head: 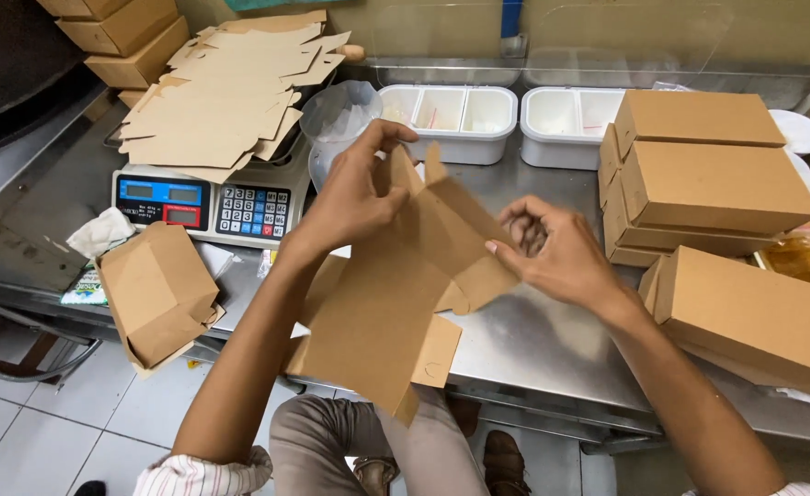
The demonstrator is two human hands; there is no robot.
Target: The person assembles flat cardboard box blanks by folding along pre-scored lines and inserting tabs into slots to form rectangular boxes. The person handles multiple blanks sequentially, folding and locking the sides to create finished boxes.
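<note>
Two hands are folding a flat brown cardboard box blank (396, 294) above the steel counter (533, 340).

At nine o'clock a half-formed brown carton (157, 294) is sitting below a digital scale (207, 204) that is carrying flat blanks (221, 92). The left hand (354, 197) is pinching the blank's upper flap; the right hand (556, 253) is gripping its side flap. Closed brown boxes (708, 174) are stacking up at three o'clock.

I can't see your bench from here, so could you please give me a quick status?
Left hand pinching the flat brown box's top flap. Right hand on its side flap. Half-folded box at left, clear of it.
</note>
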